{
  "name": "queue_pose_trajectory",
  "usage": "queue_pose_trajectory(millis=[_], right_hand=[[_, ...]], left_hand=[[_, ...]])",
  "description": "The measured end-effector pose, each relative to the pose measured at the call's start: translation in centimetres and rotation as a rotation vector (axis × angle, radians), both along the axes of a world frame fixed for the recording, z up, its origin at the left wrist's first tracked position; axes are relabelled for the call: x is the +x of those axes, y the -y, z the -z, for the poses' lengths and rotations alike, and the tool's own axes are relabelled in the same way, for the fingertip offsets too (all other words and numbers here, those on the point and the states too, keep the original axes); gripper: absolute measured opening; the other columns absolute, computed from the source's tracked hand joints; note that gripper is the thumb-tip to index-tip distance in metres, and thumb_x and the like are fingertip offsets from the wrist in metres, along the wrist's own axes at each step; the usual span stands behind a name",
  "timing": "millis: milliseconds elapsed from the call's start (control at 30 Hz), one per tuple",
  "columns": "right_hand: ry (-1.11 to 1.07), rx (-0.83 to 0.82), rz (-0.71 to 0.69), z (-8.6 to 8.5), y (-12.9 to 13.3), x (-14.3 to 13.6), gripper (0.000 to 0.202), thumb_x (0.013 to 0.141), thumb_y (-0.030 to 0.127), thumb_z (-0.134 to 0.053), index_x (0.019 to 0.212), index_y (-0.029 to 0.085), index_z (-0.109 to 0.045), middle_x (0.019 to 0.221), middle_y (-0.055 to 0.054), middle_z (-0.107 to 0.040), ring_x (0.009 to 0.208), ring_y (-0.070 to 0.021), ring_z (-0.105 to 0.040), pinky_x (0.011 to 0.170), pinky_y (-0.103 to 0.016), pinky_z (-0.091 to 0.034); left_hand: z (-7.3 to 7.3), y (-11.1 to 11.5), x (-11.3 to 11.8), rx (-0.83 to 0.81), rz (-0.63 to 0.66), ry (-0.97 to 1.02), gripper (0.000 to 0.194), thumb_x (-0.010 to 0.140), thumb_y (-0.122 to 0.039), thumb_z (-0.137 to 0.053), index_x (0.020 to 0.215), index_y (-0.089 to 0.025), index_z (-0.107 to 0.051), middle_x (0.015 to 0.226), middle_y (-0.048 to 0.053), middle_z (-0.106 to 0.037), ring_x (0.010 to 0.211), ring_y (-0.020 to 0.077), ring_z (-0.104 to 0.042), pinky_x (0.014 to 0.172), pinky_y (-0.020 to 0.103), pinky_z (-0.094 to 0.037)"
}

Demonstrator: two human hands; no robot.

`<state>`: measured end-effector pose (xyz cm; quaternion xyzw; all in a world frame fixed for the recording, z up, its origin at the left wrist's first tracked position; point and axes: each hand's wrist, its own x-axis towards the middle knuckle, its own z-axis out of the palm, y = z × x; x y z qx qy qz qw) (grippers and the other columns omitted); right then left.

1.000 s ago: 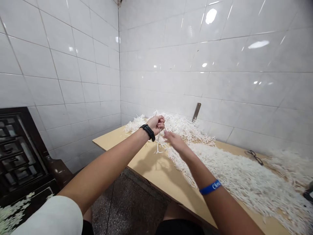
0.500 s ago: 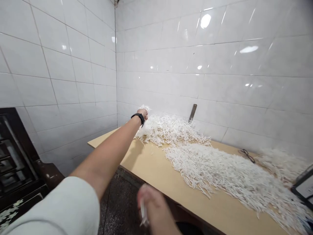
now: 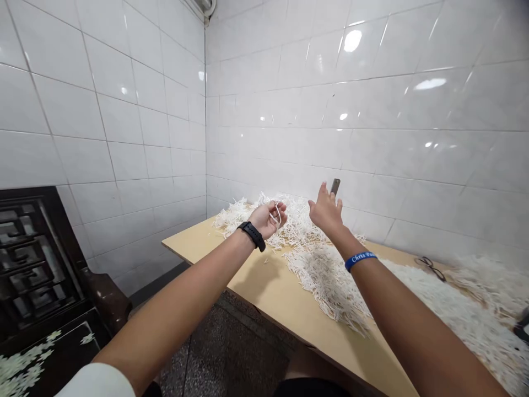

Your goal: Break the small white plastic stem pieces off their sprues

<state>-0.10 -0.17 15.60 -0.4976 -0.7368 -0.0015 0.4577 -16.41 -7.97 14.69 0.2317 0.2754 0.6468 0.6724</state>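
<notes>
White thin strips [image 3: 295,220] lie heaped on the wooden table [image 3: 248,275]. My left hand [image 3: 268,219], with a black watch on its wrist, is palm up over the left heap, its fingers curled around a few white strips. My right hand [image 3: 326,212], wearing a blue wristband [image 3: 360,259], is raised to the right of it, fingers spread, with nothing seen in it. A broad pile of strips [image 3: 438,298] stretches right beneath my right forearm.
A metal strip [image 3: 335,186] stands against the tiled wall behind my right hand. Dark-framed glasses [image 3: 430,267] lie near the wall. A dark carved wooden chair [image 3: 53,264] is at the left, white flower shapes on it.
My left hand has drawn back from the far heap and turned palm up. My right hand has risen from below the table's front edge to over the strips and opened.
</notes>
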Motion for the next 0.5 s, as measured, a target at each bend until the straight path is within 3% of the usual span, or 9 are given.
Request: queue_pose_trajectory(millis=[100,167,267,367,500], right_hand=[[-0.242,-0.176,-0.193,2.2,2.6,-1.0,0.050,0.093,0.053,-0.037,0.104,0.014,-0.065,0.093,-0.017,-0.069,0.086,-0.0283,-0.063,0.078,-0.043,-0.047],[-0.369,-0.438,-0.413,3.7,5.1,-1.9,0.057,0.088,0.066,-0.039,0.078,0.016,-0.066,0.076,-0.012,-0.067,0.065,-0.0212,-0.061,0.062,-0.035,-0.047],[-0.509,-0.713,-0.608,5.4,7.7,-3.2,0.052,0.077,0.068,-0.056,0.069,0.017,-0.062,0.071,-0.006,-0.064,0.059,-0.0159,-0.058,0.055,-0.029,-0.043],[-0.662,-0.764,-0.730,6.5,8.4,-4.0,0.045,0.071,0.059,-0.067,0.061,0.017,-0.055,0.062,0.000,-0.055,0.056,-0.0120,-0.052,0.054,-0.026,-0.040],[-0.840,-0.795,-0.828,7.8,8.9,-5.2,0.043,0.075,0.049,-0.063,0.053,0.020,-0.041,0.049,0.004,-0.042,0.047,-0.0082,-0.037,0.048,-0.023,-0.034]], left_hand=[[0.7,0.5,0.6,0.013,-0.030,-0.053,0.028,0.098,-0.026,-0.040,0.085,-0.013,-0.060,0.078,0.005,-0.068,0.068,0.0109,-0.063,0.065,0.023,-0.050],[1.2,0.8,0.9,0.029,-0.050,-0.107,0.028,0.098,-0.027,-0.042,0.085,-0.013,-0.062,0.086,0.006,-0.071,0.073,0.0110,-0.063,0.063,0.021,-0.047],[1.9,1.1,1.3,0.059,-0.019,-0.197,0.029,0.098,-0.029,-0.042,0.086,-0.014,-0.064,0.095,0.007,-0.072,0.080,0.0121,-0.063,0.060,0.021,-0.045],[2.6,1.2,1.1,0.065,0.063,-0.267,0.022,0.094,-0.026,-0.050,0.083,-0.013,-0.064,0.087,0.008,-0.072,0.072,0.0119,-0.062,0.051,0.020,-0.041],[3.2,0.6,0.3,-0.017,0.158,-0.299,0.017,0.087,-0.023,-0.061,0.073,-0.013,-0.059,0.062,0.002,-0.060,0.046,0.0076,-0.048,0.040,0.020,-0.032]])
